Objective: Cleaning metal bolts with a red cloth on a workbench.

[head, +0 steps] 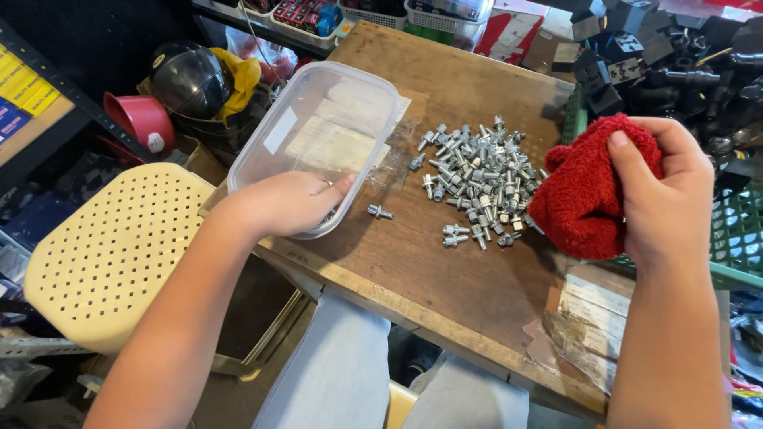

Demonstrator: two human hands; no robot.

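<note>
My left hand (pixel 288 200) grips the near rim of a clear plastic container (pixel 318 135) that rests on the left side of a wooden table (pixel 413 278). My right hand (pixel 664 187) is closed on a bunched red cloth (pixel 584 191) just right of a pile of several silver bolts (pixel 477 179) spread over the middle of the table. One bolt (pixel 380 211) lies apart from the pile, close to my left fingertips.
A cream perforated stool (pixel 111 246) stands to the left of the table. A black helmet (pixel 189 78) and a red cup (pixel 143 119) sit at the back left. Black parts (pixel 675 56) fill a green crate (pixel 739 238) on the right. Clear bags (pixel 584 326) lie near the table's front right.
</note>
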